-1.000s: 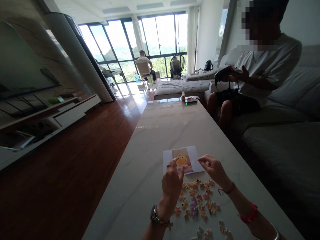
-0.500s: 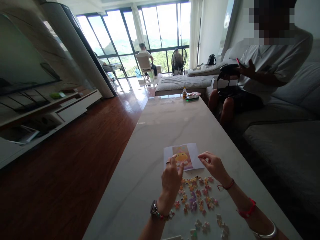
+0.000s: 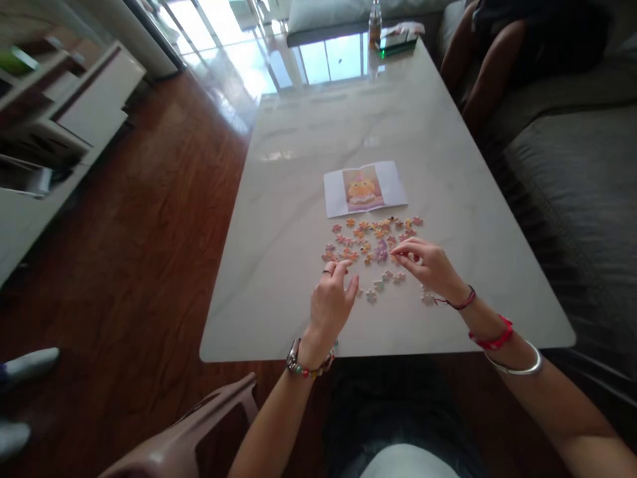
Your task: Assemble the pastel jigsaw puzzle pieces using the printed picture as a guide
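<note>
Several loose jigsaw puzzle pieces (image 3: 364, 251) in orange, pink, yellow and purple lie spread on the white marbled table (image 3: 279, 299). Behind them is a creased paper sheet (image 3: 332, 196) printed with a picture of a yellow cartoon figure. My left hand (image 3: 334, 295) hovers by the near left pieces, thumb and fingers apart, with nothing seen in it. At the right side of the pieces, my right hand (image 3: 423, 265) has thumb and fingertips pinched together. Whatever is between those fingertips is too small to make out. Paler pieces (image 3: 379, 285) lie between my hands.
A bottle (image 3: 375, 25) and a dark device (image 3: 398, 43) with a green light stand at the table's far end. A person's legs (image 3: 492, 66) show by the grey sofa (image 3: 587, 153) on the right. A plastic stool (image 3: 174, 431) is at the lower left.
My view has tipped down, bringing the table's near edge into sight. Both hands have drawn back from the printed sheet to the puzzle pieces, the right one still pinched.
</note>
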### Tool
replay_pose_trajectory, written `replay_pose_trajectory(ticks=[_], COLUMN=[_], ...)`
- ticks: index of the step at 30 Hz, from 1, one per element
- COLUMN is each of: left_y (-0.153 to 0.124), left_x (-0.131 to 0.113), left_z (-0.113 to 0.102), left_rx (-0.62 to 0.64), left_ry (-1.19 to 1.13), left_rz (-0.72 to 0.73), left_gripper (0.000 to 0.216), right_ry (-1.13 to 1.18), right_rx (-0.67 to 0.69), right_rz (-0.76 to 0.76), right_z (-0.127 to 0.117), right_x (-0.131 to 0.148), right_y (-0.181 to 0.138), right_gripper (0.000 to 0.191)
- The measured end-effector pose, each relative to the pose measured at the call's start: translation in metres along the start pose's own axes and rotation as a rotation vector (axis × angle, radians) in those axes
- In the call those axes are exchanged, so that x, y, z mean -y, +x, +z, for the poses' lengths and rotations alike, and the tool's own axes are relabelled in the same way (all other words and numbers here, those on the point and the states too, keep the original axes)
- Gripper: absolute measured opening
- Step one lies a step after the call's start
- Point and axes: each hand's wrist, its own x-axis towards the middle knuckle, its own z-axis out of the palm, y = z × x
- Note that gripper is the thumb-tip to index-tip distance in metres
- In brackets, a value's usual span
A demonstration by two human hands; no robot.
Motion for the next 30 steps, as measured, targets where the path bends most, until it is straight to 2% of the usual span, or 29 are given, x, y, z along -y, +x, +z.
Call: replay_pose_trajectory(ticks=[4,8,15,20,24,30], left_y=[-0.048,-0.063,-0.055,-0.039,-0.031,-0.026], left_x=[0.008,0.004,-0.005,0.002,0.005,0.004], left_z=[0.026,0.046,0.050,0.048,0.048,0.044], left_rx=[0.074,0.039,0.021,0.081,0.139,0.191], left_ry=[-0.012,0.054,0.183,0.217,0.263,0.240], left_rz=[-0.012,-0.028,-0.069,0.043,0.115,0.169], left_gripper=[0.024,0.028,0.033,0.025,0.017,0.022], right_ry=[-0.037,-0.073,-0.172,-0.173,-0.160,-0.131], right_rx=[0.022,-0.017,-0.162,-0.223,-0.241,-0.216], right_rz=[-0.005,-0.026,0.015,0.036,0.022,-0.026], right_z=[0.021,0.029,0.020,0.020,0.022,0.026], right_x=[-0.001,-0.005,-0.012,-0.016,-0.015,-0.010], right_y=[-0.046,-0.071,-0.091,-0.096,-0.092,-0.077], right_gripper=[0.012,0.013,0.015,0.015,0.016,0.015])
